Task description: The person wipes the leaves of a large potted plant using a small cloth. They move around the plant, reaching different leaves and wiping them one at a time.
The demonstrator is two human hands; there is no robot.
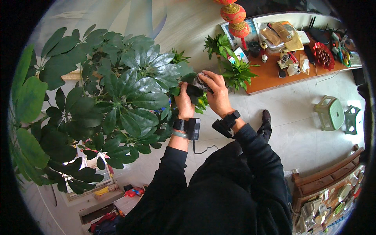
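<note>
A large potted-type umbrella plant (138,85) with glossy, finger-like leaves spreads across the left and middle. At its right edge, my left hand (185,104) grips a dark green leaf (194,91) between thumb and fingers. Pressed against that leaf from the right is a crumpled grey cloth (201,82), held under the fingers of my right hand (218,92). Part of the leaf is covered by the cloth and fingers. Both wrists carry black strapped devices, and a cable hangs from the left one.
Lucky bamboo plants (238,70) stand by a wooden cabinet (271,75) crowded with bottles, envelopes and a red bowl. Red lanterns (233,14) hang above. A green plastic stool (332,113) is on the tiled floor. A wooden table with dishes (332,202) sits at lower right.
</note>
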